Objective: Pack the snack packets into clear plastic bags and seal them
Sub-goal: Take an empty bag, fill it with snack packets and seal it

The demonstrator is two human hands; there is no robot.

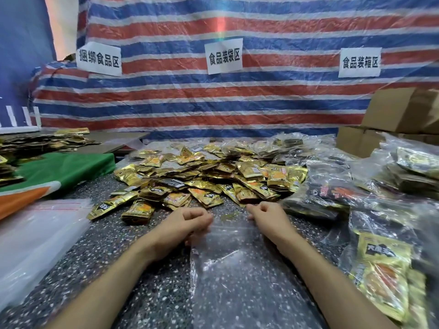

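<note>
**Hands at the mouth of a clear bag**

A person's left hand (193, 220) and right hand (264, 216), fingers curled, pinch the far corners of a clear plastic bag (237, 276) that lies flat on the speckled table (133, 257). Just beyond the bag, loose gold snack packets (209, 176) lie heaped. Left of the bag sits a stack of flat bags (35, 238), with a green cloth (61, 167) past it. Right of the bag, filled bags (370, 193) pile up below cardboard boxes (401, 110). Far behind the bag hangs a striped tarpaulin (213, 103) bearing three paper signs (224, 55)

Seemingly left hand (193, 219), right hand (267, 216) pinch clear bag (237, 271); packets (213, 176) beyond.
</note>
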